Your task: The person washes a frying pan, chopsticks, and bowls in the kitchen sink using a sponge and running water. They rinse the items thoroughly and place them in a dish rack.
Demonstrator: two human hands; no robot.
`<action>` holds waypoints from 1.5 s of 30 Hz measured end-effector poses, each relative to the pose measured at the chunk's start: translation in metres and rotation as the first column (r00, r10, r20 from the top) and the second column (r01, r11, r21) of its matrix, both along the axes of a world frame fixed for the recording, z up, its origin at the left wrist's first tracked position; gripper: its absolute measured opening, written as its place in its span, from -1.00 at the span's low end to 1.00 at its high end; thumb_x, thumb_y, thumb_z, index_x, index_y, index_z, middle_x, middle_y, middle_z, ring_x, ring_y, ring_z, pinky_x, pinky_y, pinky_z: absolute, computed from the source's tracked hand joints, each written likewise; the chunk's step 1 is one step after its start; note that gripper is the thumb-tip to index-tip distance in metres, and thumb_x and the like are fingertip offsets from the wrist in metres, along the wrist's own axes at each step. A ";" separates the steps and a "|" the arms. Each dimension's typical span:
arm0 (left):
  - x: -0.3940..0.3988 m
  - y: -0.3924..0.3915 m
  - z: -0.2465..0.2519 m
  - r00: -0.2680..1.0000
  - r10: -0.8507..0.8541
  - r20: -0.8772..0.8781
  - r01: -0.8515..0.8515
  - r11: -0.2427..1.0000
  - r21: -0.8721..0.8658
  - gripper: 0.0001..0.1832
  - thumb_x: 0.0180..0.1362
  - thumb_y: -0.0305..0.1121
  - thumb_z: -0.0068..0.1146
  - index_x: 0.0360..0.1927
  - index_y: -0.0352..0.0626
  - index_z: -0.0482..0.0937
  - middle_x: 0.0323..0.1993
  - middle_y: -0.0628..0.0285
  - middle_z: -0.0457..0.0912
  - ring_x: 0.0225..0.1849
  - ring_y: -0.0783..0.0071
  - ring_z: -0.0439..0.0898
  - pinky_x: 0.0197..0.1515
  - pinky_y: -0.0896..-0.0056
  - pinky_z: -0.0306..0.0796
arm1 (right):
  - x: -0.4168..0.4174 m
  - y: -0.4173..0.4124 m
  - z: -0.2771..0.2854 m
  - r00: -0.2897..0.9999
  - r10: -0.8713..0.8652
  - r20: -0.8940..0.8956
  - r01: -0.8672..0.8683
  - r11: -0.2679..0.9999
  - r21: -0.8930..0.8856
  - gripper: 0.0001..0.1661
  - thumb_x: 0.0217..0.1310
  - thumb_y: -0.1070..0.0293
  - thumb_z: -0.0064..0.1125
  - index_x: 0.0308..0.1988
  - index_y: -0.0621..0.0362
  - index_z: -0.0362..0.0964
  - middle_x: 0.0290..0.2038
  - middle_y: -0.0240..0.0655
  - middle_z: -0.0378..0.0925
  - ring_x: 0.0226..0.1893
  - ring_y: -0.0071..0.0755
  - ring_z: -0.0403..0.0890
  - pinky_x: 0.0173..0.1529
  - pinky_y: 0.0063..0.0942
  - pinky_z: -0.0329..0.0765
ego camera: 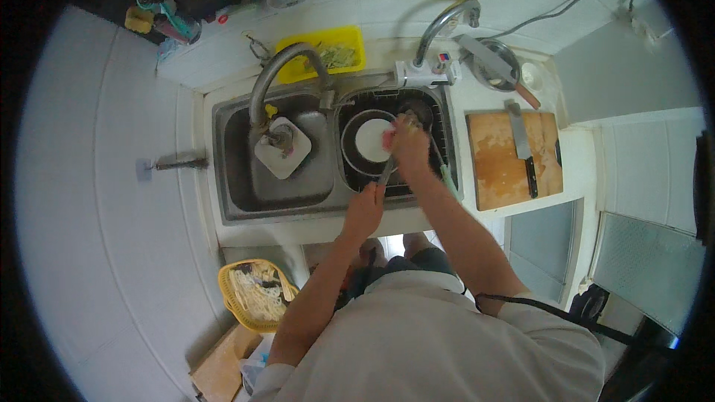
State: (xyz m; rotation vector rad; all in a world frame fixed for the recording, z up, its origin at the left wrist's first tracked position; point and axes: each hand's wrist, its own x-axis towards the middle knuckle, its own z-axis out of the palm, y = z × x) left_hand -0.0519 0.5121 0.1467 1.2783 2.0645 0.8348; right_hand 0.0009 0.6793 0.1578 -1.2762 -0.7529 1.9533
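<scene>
Over the right sink basin, my left hand (364,206) is closed around the lower end of a slim metal utensil (386,170), whose upper part is partly hidden. My right hand (411,142) grips a pinkish scrubbing cloth or sponge (387,138) at the utensil's upper end; the fingers hide most of it. Beneath them a dark round pan or bowl (347,148), with a white round dish or surface (370,142) inside, rests in a black wire rack (405,190). Beside my right wrist lies a long utensil with a pale green handle (448,177).
In the left basin (307,190) sits a white square dish (296,162), under a curved faucet (260,89). Another faucet (427,39) rises behind. A knife (522,145) lies on a wooden cutting board (491,167); a cleaver (491,58) rests across a metal bowl (508,53). A yellow tray (360,47) holds chopped greens.
</scene>
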 end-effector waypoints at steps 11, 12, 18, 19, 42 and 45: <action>-0.034 -0.004 0.038 0.141 0.396 0.908 -0.107 0.917 -0.383 -0.66 0.32 -0.06 -0.19 -0.46 -0.06 0.27 -0.75 0.46 0.13 -0.78 0.70 0.06 -0.75 0.61 -0.07 | -0.028 -0.042 0.000 0.962 0.257 -0.094 -0.270 0.950 -0.156 -0.66 0.24 0.13 0.04 -0.26 0.22 0.38 -0.59 -0.30 0.42 -0.62 -0.43 0.43 -0.50 -0.44 0.40; -0.033 -0.003 0.042 0.148 0.399 0.905 -0.094 0.917 -0.388 -0.65 0.31 -0.05 -0.19 -0.47 -0.05 0.26 -0.75 0.46 0.12 -0.78 0.70 0.05 -0.75 0.61 -0.07 | -0.032 -0.027 -0.009 0.974 0.204 -0.095 -0.219 0.959 -0.179 -0.67 0.24 0.14 0.05 -0.25 0.22 0.36 -0.59 -0.30 0.41 -0.64 -0.42 0.43 -0.54 -0.44 0.40; -0.049 -0.004 0.041 0.145 0.289 0.946 0.013 0.956 -0.294 -0.61 0.29 0.03 -0.21 -0.50 -0.03 0.23 -0.75 0.46 0.16 -0.79 0.65 0.07 -0.76 0.56 -0.07 | -0.042 -0.013 -0.029 0.972 0.162 -0.168 -0.189 0.970 -0.154 -0.71 0.25 0.16 0.03 -0.30 0.19 0.35 -0.56 -0.28 0.42 -0.65 -0.41 0.41 -0.57 -0.44 0.37; -0.050 -0.001 0.040 0.021 0.315 0.949 -0.023 0.949 -0.314 -0.61 0.28 0.03 -0.19 -0.51 -0.02 0.24 -0.76 0.47 0.13 -0.80 0.67 0.06 -0.78 0.59 -0.08 | -0.046 -0.026 -0.024 0.966 0.211 -0.147 -0.231 0.964 -0.130 -0.72 0.25 0.17 0.02 -0.30 0.19 0.35 -0.56 -0.28 0.43 -0.65 -0.40 0.41 -0.57 -0.44 0.37; -0.015 -0.069 -0.018 0.695 0.279 0.662 -0.110 0.952 -0.286 -0.72 0.29 -0.10 -0.13 -0.45 -0.03 0.30 -0.73 0.49 0.14 -0.76 0.73 0.08 -0.77 0.60 -0.09 | 0.064 0.060 -0.053 0.897 0.226 0.379 -0.282 0.954 0.099 -0.66 0.26 0.08 -0.03 -0.35 0.15 0.36 -0.59 -0.37 0.38 -0.62 -0.43 0.39 -0.54 -0.44 0.32; -0.004 -0.037 0.005 0.414 0.498 0.762 -0.179 0.865 -0.468 -0.69 0.30 -0.09 -0.14 -0.46 -0.05 0.29 -0.73 0.48 0.13 -0.77 0.72 0.08 -0.76 0.58 -0.06 | 0.091 0.027 -0.045 0.794 0.476 0.379 -0.500 0.865 -0.040 -0.62 0.26 0.03 -0.08 -0.26 0.15 0.37 -0.58 -0.39 0.33 -0.57 -0.45 0.39 -0.49 -0.47 0.41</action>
